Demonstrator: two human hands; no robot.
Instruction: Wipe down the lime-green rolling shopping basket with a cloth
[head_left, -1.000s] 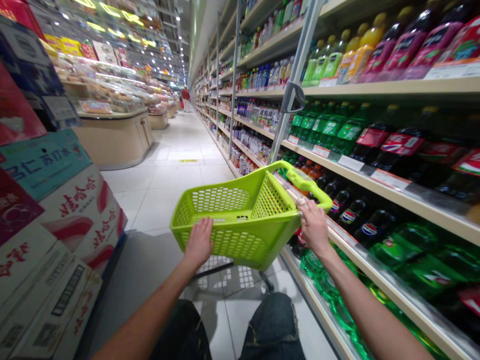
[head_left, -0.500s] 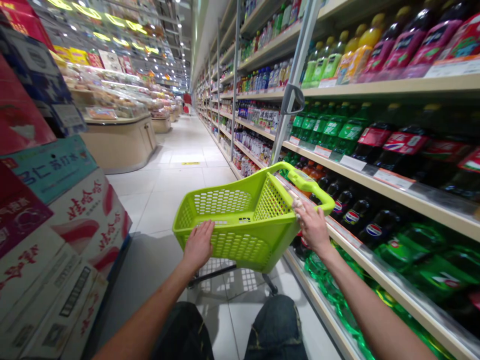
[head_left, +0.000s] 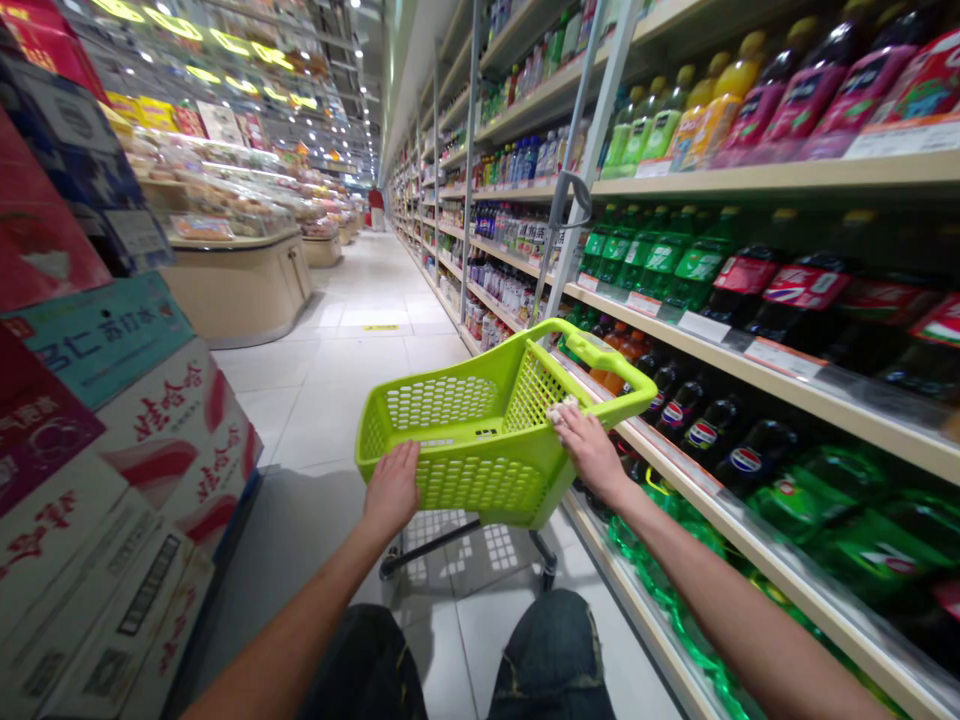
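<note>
A green shopping basket [head_left: 480, 425] on a wheeled frame [head_left: 465, 545] is held by both hands in a supermarket aisle, close to the front edge of the drink shelves [head_left: 750, 350] on the right. Compared with a second ago, the basket is seen swung a little to the left, away from the shelf edge, and its handle [head_left: 611, 375] is no longer gripped. The right hand [head_left: 589, 445] has been slid from the handle's end down to the near right corner of the basket rim, where its fingers are curled over the rim; a small pale scrap seems to be pinched under the fingertips, though what it is cannot be told. The left hand [head_left: 394, 490] is kept where it was, laid against the near left corner of the basket with the fingers hooked over the rim, closed on it loosely. The basket appears empty. The shift of the right hand suggests the basket is now being steered by its rim rather than by its handle. Dark cola bottles [head_left: 697, 425] stand on the low shelf just beside the right hand, green bottles [head_left: 645, 250] higher up. Stacked cartons [head_left: 127, 470] are piled at the left, and the tiled floor [head_left: 352, 330] runs ahead
</note>
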